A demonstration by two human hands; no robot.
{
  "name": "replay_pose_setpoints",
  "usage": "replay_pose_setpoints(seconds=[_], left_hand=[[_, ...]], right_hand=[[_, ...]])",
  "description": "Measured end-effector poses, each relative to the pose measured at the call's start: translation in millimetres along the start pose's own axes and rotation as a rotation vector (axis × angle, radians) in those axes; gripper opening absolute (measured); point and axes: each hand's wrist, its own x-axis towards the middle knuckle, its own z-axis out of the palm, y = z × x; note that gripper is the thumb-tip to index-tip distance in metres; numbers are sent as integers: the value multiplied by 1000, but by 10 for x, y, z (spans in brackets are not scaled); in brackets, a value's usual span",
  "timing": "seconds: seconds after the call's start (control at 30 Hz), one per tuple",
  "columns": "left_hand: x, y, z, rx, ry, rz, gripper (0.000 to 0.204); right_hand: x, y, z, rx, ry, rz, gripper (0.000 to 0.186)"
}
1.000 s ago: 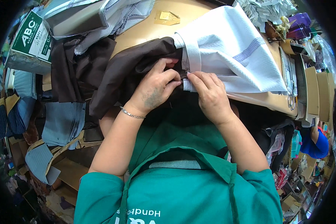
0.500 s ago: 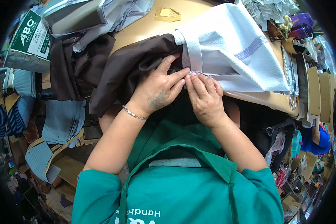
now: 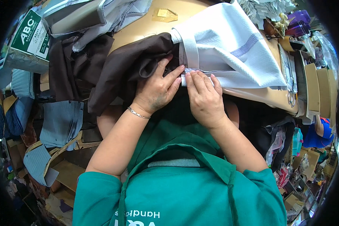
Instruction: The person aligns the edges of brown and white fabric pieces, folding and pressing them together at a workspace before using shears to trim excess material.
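Note:
My left hand (image 3: 157, 89), with a silver chain bracelet at the wrist, rests on bunched dark brown cloth (image 3: 124, 66). Its visible fingers are stretched and apart, and the index tip touches the seam where brown meets white. Close beside it, my right hand (image 3: 206, 98) has its fingers together, gripping the near edge of a white fabric piece (image 3: 233, 41) by a purple-striped seam. A white strap (image 3: 191, 52) crosses the white fabric just beyond my fingertips. The undersides of both hands are hidden.
A yellowish block (image 3: 167, 15) lies on the tan tabletop (image 3: 139, 28). Folded grey-white pieces (image 3: 79, 19) and a green-and-white box (image 3: 31, 35) stand left. Paper scraps (image 3: 265, 11), scissors (image 3: 291, 97) and cardboard (image 3: 312, 86) are right. A person in blue (image 3: 318, 133) appears at far right.
Cloth and both hands have shifted slightly left and up in the picture. My right fingers now lie flatter along the striped seam; my left hand keeps its spread pose.

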Motion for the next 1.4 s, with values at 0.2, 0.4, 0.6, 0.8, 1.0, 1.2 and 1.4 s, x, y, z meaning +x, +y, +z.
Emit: replay_pose_setpoints(seconds=[0.2,0.4,0.6,0.8,1.0,1.2,1.4], left_hand=[[-32,-24,17,4,32,4,27],[4,183,-154,-5,38,-15,22],[341,448,-274,65,-86,167,26],[398,16,-41,75,-155,147,28],[379,-8,-20,86,-134,116,33],[386,-18,-17,61,-142,103,33],[385,-51,4,4,-117,99,32]], right_hand=[[76,-25,-79,28,-70,68,34],[129,9,-86,5,-96,47,34],[47,-40,-15,105,-22,85,37],[39,-30,-47,-17,-52,38,39],[63,-51,-46,13,-67,71,37],[154,-106,-95,-39,-105,110,34],[173,-44,-149,-15,-142,121,32]])
